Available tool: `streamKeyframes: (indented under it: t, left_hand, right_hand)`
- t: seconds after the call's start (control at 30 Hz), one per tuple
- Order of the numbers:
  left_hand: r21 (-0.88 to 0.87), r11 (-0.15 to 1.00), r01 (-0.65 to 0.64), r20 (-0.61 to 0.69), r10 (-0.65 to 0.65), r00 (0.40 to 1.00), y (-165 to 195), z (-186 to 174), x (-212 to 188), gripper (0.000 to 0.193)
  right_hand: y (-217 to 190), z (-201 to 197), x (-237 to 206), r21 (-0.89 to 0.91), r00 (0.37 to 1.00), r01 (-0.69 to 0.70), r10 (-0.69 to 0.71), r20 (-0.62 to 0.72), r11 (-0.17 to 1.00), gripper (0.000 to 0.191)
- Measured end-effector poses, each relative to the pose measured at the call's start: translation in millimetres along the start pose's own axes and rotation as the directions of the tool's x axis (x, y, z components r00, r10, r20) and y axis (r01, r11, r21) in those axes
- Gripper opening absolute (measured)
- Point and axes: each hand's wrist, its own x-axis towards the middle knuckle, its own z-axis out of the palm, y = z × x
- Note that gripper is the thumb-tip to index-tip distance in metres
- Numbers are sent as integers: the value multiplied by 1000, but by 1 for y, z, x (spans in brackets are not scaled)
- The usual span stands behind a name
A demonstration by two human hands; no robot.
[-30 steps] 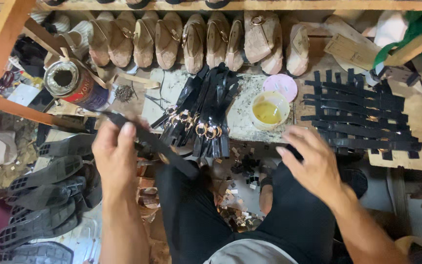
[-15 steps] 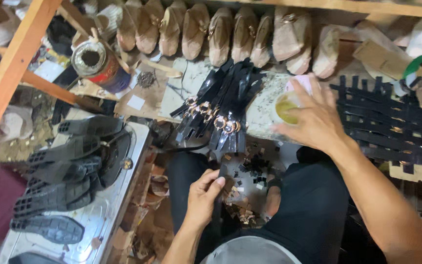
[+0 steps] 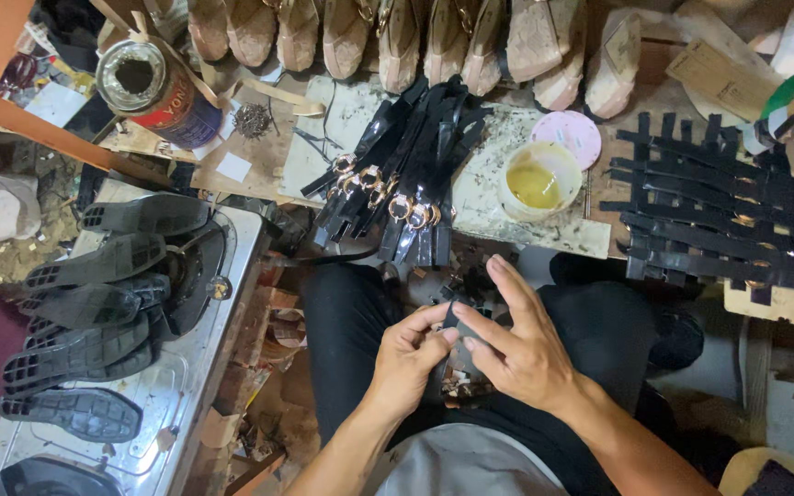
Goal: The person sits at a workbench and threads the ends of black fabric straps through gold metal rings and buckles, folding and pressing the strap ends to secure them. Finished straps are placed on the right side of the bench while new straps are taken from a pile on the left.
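Over the lap, the left hand [image 3: 408, 360] and right hand [image 3: 518, 347] pinch what looks like a small black strap piece [image 3: 457, 318] between closed fingertips; best kept taut, thumbs close together.

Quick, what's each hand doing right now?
Left hand: closed, fingertips pinching a small black strap piece.
Right hand: partly closed, thumb and fingers on the same piece.
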Motion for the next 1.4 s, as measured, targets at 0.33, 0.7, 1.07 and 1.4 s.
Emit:
streamKeyframes:
  t: [0.33,0.7,1.07,1.4]
  left_hand:
    - [-98,995,15,-43,-19,999,-10,4,-8,39]
    - [-186,981,62,-16,-66,998,-1,11,-6,43]
    - [-123,991,57,-1,-58,998,-5,5,-6,44]
    - [-415,897,154,226,-62,972,9,10,-8,45]
  right_hand:
    - [13,5,-14,-192,989,116,-132,-72,975,57]
    - [11,1,-9,-169,986,144,-156,-65,975,49]
    - [18,-12,-2,-188,990,5,-31,-138,982,46]
    - [19,-1,-5,-209,989,133,-145,-43,969,48]
